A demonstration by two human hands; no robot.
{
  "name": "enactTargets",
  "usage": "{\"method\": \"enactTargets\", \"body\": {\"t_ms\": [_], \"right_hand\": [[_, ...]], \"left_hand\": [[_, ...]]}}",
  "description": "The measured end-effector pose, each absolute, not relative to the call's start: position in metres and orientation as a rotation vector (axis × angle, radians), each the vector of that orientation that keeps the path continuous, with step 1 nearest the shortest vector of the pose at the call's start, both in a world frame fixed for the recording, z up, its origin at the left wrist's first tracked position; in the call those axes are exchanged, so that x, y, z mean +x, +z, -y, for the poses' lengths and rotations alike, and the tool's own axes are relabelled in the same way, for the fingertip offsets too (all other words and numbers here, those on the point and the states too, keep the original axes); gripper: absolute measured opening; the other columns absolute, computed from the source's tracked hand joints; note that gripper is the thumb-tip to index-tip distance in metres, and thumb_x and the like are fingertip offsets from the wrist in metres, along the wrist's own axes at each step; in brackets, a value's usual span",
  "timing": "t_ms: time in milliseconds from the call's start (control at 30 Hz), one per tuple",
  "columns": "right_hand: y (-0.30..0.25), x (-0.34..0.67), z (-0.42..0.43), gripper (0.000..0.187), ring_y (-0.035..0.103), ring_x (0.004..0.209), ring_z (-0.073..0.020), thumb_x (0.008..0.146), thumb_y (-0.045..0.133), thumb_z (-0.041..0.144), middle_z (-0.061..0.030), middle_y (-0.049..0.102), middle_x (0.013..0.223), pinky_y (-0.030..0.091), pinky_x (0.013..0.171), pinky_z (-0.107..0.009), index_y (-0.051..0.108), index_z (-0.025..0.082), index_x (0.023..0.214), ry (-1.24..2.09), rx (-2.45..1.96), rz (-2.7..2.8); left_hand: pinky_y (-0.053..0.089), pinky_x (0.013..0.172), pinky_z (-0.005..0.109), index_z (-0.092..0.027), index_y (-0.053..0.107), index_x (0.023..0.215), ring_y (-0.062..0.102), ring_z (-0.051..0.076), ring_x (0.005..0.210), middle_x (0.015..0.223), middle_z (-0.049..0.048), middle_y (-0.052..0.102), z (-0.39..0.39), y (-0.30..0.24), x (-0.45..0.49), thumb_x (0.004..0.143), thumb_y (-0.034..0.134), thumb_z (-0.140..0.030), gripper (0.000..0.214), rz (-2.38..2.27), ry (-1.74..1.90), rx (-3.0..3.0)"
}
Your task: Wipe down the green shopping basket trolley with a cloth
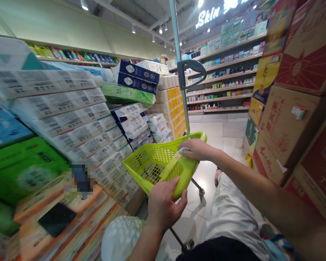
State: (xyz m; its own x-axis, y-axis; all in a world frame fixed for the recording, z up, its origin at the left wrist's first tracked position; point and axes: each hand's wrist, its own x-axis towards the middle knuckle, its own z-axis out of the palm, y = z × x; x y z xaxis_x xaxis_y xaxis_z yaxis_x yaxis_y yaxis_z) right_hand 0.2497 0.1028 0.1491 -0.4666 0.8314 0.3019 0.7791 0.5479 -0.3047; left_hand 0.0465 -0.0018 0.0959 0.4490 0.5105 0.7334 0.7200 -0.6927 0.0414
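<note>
A lime-green plastic shopping basket (145, 154) with slotted walls sits tilted on a wheeled frame in front of me. My left hand (165, 203) grips its near corner, fingers over the edge and thumb apart on the outer side. At the right rim is my right hand (198, 149), fingers closed on a small pale, cloth-like wad (183, 149) pressed against the basket. That wad is mostly covered by the fingers, so its kind is unclear. From the basket's far end rises a grey pole with a dark loop handle (191, 72). Only dark mesh shows inside the basket.
Stacked wrapped packs (78, 119) line the left. On orange boxes (95, 214) lies a dark flat object (57, 219). Cartons (290, 123) rise at the right. Product shelves (222, 78) stand behind a tiled aisle (214, 134). A caster (201, 194) is below the basket.
</note>
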Motion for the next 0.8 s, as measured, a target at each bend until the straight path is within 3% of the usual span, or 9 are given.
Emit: {"method": "enactTargets", "body": {"t_ms": [133, 300, 467, 633, 800], "right_hand": [[0.159, 0.23, -0.095, 0.027, 0.064, 0.083, -0.0182, 0.086, 0.05, 0.029, -0.0011, 0.073, 0.096, 0.041, 0.069, -0.024, 0.07, 0.025, 0.103, 0.229, -1.21, 2.577], [0.171, 0.227, -0.113, 0.025, 0.063, 0.079, -0.0185, 0.085, 0.049, 0.029, -0.003, 0.072, 0.093, 0.039, 0.065, -0.024, 0.071, 0.023, 0.096, 0.195, -1.404, 2.599], [0.163, 0.221, -0.102, 0.027, 0.063, 0.081, -0.0199, 0.088, 0.045, 0.03, -0.0053, 0.072, 0.092, 0.04, 0.069, -0.027, 0.07, 0.021, 0.095, 0.134, -1.408, 2.547], [0.151, 0.225, -0.084, 0.03, 0.063, 0.095, -0.02, 0.089, 0.044, 0.023, -0.0045, 0.07, 0.107, 0.043, 0.08, -0.028, 0.065, 0.022, 0.109, 0.185, -1.123, 2.488], [0.146, 0.241, -0.09, 0.03, 0.063, 0.1, -0.0219, 0.089, 0.045, 0.023, -0.0066, 0.069, 0.111, 0.044, 0.086, -0.031, 0.066, 0.02, 0.11, 0.135, -1.352, 2.313]], "left_hand": [[0.049, 0.06, 0.031, -0.016, 0.064, 0.096, 0.066, 0.019, 0.065, 0.078, 0.0065, 0.072, -0.003, 0.096, 0.044, 0.086, 0.052, -0.036, 0.025, 1.069, -1.089, -2.446], [0.052, 0.064, 0.032, -0.016, 0.064, 0.102, 0.068, 0.02, 0.07, 0.084, 0.0069, 0.074, -0.01, 0.096, 0.036, 0.085, 0.053, -0.036, 0.028, 1.085, -1.093, -2.504], [0.054, 0.069, 0.032, -0.017, 0.065, 0.103, 0.069, 0.02, 0.076, 0.09, 0.0068, 0.074, -0.016, 0.098, 0.021, 0.082, 0.057, -0.035, 0.029, 1.104, -1.128, -2.603], [0.055, 0.074, 0.031, -0.019, 0.065, 0.102, 0.069, 0.019, 0.081, 0.092, 0.0055, 0.074, -0.018, 0.1, 0.003, 0.076, 0.061, -0.033, 0.03, 1.191, -1.133, -2.699], [0.054, 0.076, 0.031, -0.02, 0.063, 0.102, 0.067, 0.019, 0.083, 0.096, 0.005, 0.072, -0.016, 0.108, -0.005, 0.074, 0.06, -0.034, 0.031, 1.38, -1.01, -2.774]]}}
